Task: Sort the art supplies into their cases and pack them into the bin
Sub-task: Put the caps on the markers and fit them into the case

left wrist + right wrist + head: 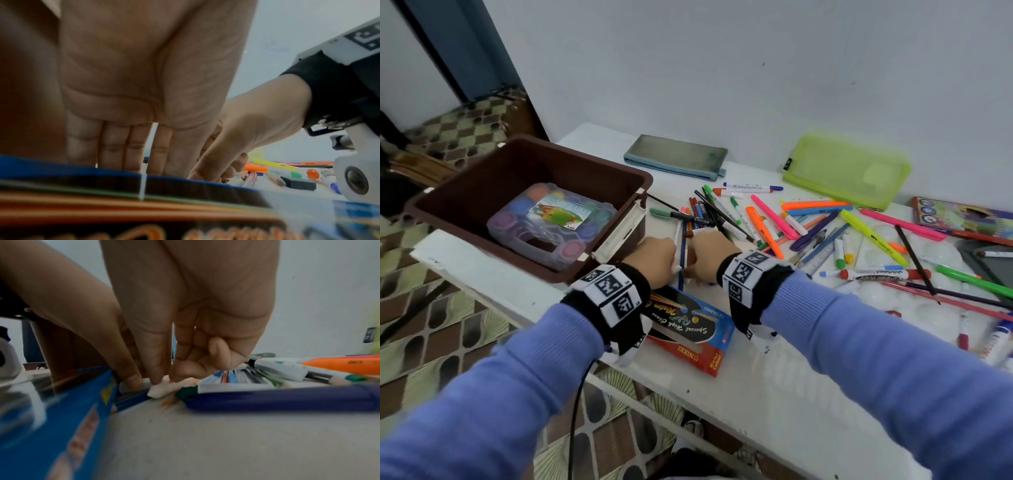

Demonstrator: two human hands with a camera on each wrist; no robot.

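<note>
Both hands down together at near-left of the white table [774, 394], just right of the brown bin [482, 185]. Left hand [654, 260]: palm faces wrist cam, fingers [115, 146] straight and side by side, tips down behind the edge of the blue/red marker box [688, 329]; in head view a white pen [677, 240] sits against this hand, but can't tell if it's actually gripped. Right hand [710, 253]: thumb + forefinger tips [156, 369] pinch the white end of a pen [159, 390] lying on the table, other fingers curled in. A dark blue pencil [682, 260] runs between the 2 hands, near end touching the marker box. Bin holds a clear paint-pot set [551, 226], lid tab hanging on bin's right side. Loose markers/highlighters pile [774, 219] spread center-right, incl. purple marker [287, 399] just beside right hand. Grey-blue pencil case [674, 156] and green mesh pouch [849, 168] lie flat at back by the wall, both well apart from hands. Red whiteboard marker [883, 274] further right.
</note>
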